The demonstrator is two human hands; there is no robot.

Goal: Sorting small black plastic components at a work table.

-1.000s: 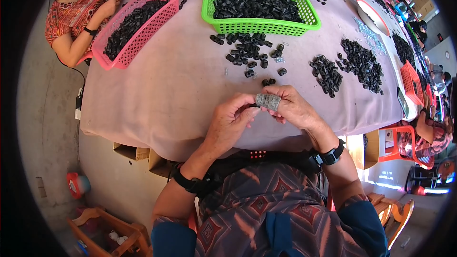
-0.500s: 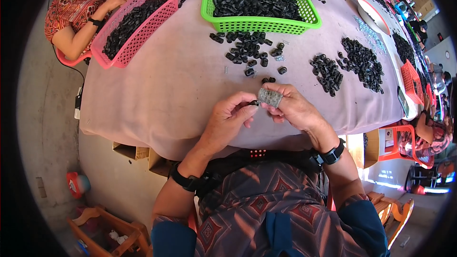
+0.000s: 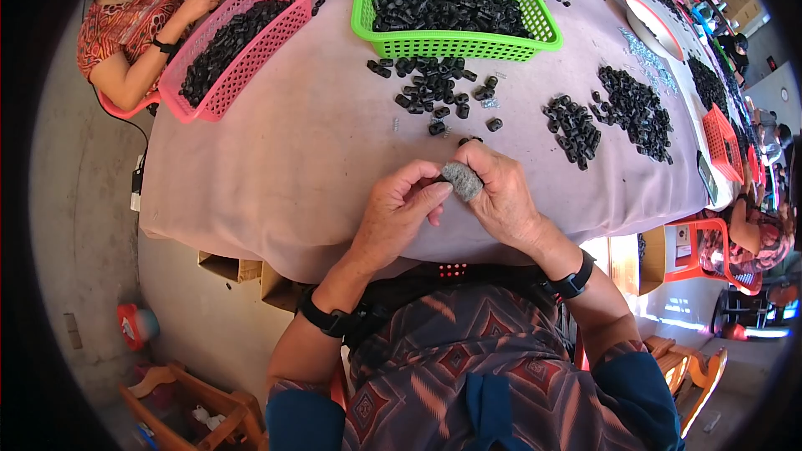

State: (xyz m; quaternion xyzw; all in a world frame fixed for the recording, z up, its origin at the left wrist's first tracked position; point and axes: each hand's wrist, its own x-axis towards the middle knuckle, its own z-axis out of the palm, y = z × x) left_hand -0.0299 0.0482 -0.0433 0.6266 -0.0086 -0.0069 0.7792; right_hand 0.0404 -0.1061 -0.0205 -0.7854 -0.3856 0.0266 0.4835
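Observation:
Over the table's near edge, my two hands meet. My left hand (image 3: 401,209) is closed in a pinch on a small black plastic part (image 3: 441,179), mostly hidden by the fingers. My right hand (image 3: 505,200) is closed too, its fingers curled. A grey wrap (image 3: 462,182) covers its thumb, which presses at the tip of the left hand's pinch. Whether the right fingers hold anything is hidden. Just beyond the hands lies a loose scatter of short black plastic parts (image 3: 439,83), with small metal springs (image 3: 490,103) among them.
A green basket (image 3: 455,46) of black parts stands ahead, a pink basket (image 3: 238,75) of them at far left beside a seated person (image 3: 134,33). Piles of black parts (image 3: 635,113) lie to the right, near a white basin (image 3: 654,27) and a phone (image 3: 707,177).
My right hand has moved slightly left and turned, bringing its grey-wrapped thumb against the left hand's fingertips. The black part, visible before, is now mostly covered.

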